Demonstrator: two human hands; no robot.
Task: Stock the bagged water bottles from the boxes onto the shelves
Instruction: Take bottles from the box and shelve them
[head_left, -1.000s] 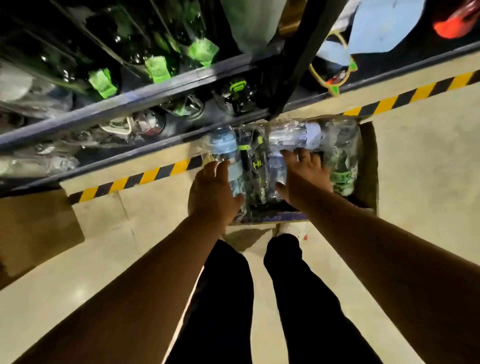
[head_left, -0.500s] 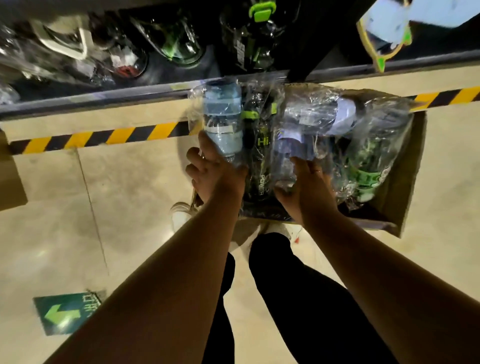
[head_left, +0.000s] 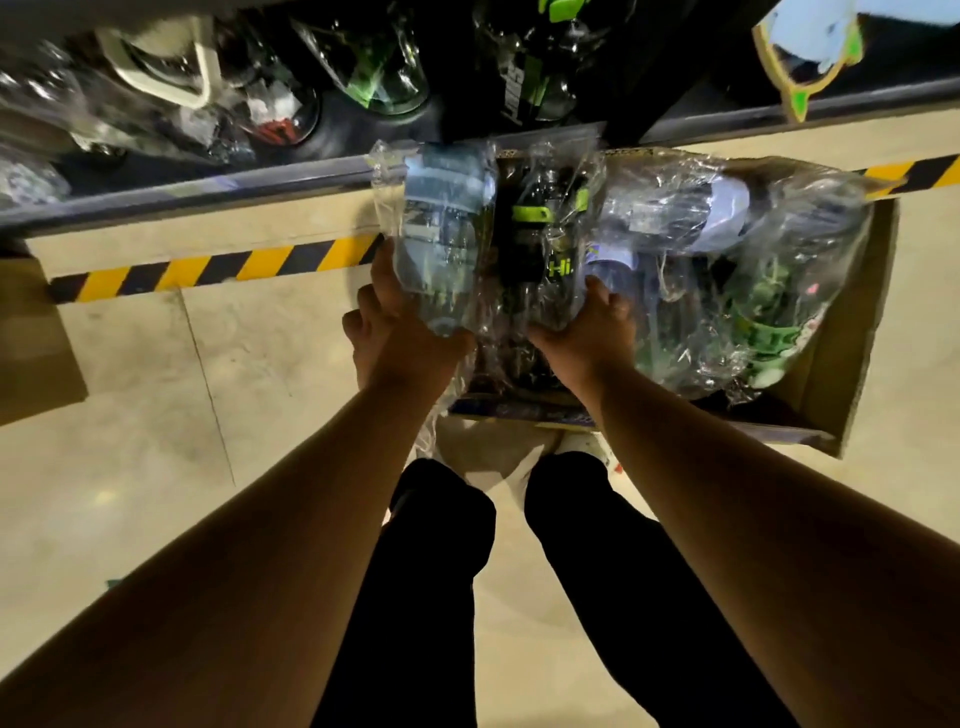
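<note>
Over the box (head_left: 852, 364) on the floor, at the foot of the shelf (head_left: 208, 192): this is the pick step, with both hands loaded.

- Left hand (head_left: 400, 338): fingers curled round the base of the blue-lid bottle (head_left: 441, 244), bag and all. The bottle sits past the box's left edge, above the hazard tape (head_left: 208, 267), so it looks lifted out.
- Right hand (head_left: 587, 332): gripping the bag of the black bottle (head_left: 535, 234) low down. Can't tell if it also catches the lilac-capped bottle (head_left: 691, 213) touching it, or if the black one is out of the box yet.
- In the box: the lilac-capped bottle and a green-print bottle (head_left: 769, 332), both bagged.

Progress: I'd guess mid-task. The shelf above already holds bagged bottles and the box isn't empty.

Next move, my read: raise both to the shelf and find a gap.
- Hold the bottle bodies, not loose film, which probably slips.
- The right-hand bag may drag its neighbour, so separate them before lifting further.
- The shelf looks crowded, so slide them in base-first.
</note>
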